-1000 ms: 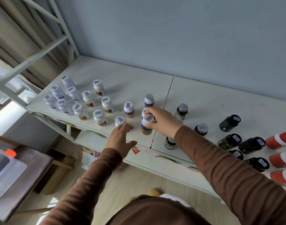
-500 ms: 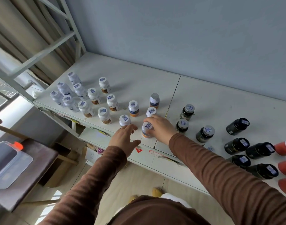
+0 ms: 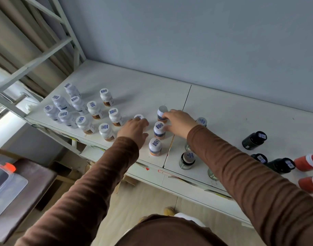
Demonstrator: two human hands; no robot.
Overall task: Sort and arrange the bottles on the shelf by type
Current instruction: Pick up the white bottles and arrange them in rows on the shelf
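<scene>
Shelf: white shelf top (image 3: 134, 82) running from the left of the frame to the right edge, with a seam just right of centre.
Left hand: left hand (image 3: 134, 130) at centre frame, palm down over the shelf, fingers loosely together and reaching onto a white-capped bottle (image 3: 139, 117) — whether they actually grip it, I cannot tell.
Right hand: right hand (image 3: 178, 122) just right of centre, fingers curled; fingertips touch the silver-topped bottle (image 3: 162, 113) and the thumb side rests against the blue-banded bottle (image 3: 159, 129) below it. Grip on either is not clear.
Front bottle: another orange-based bottle (image 3: 155, 146) stands upright lower in the frame, near the shelf's front edge, untouched.
White group: cluster of white bottles (image 3: 77, 109) upright at left centre, some with brown contents, some with dark bands.
Glass jars: dark-lidded jar (image 3: 187, 159) right of the seam, near the front edge; others partly hidden behind the right sleeve.
Black bottles: black bottle (image 3: 254, 140) lying on its side at the right, more below it.
Red bottles: red bottles (image 3: 307, 161) lying at the far right edge — partly cut off.
Lower left: clear plastic container (image 3: 3, 189) with an orange tab on a dark surface.
</scene>
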